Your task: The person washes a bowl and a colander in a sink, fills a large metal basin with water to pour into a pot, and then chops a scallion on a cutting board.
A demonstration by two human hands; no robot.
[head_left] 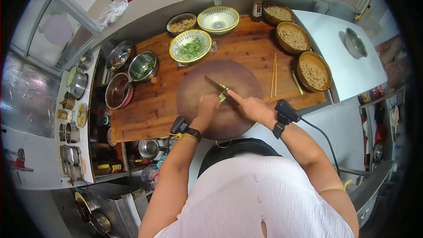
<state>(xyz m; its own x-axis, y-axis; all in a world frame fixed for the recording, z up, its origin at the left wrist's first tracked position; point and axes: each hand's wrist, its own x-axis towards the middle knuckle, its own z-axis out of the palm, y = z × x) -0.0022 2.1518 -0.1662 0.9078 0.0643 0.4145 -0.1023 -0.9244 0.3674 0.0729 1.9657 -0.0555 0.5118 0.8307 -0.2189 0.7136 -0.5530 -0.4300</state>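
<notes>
On the round brown cutting board [198, 81], my right hand [254, 107] grips a knife [214, 82], its dark blade pointing to the far left. My left hand [207, 107] is closed over a pale green vegetable [223, 97], which looks like a cucumber piece. Several small green slices lie by the blade. The fingers of my left hand partly hide the vegetable, and my right hand covers the knife's handle. Beyond the board stands a yellow-rimmed bowl [175, 55] with chopped greens [191, 49].
Bowls of noodles [313, 74] line the right side of the wooden table [150, 110], near chopsticks [274, 75] and a green stalk [297, 83]. Metal bowls [143, 66] stand at the left. Stacked patterned bowls [218, 18] and a jar [257, 10] are at the back.
</notes>
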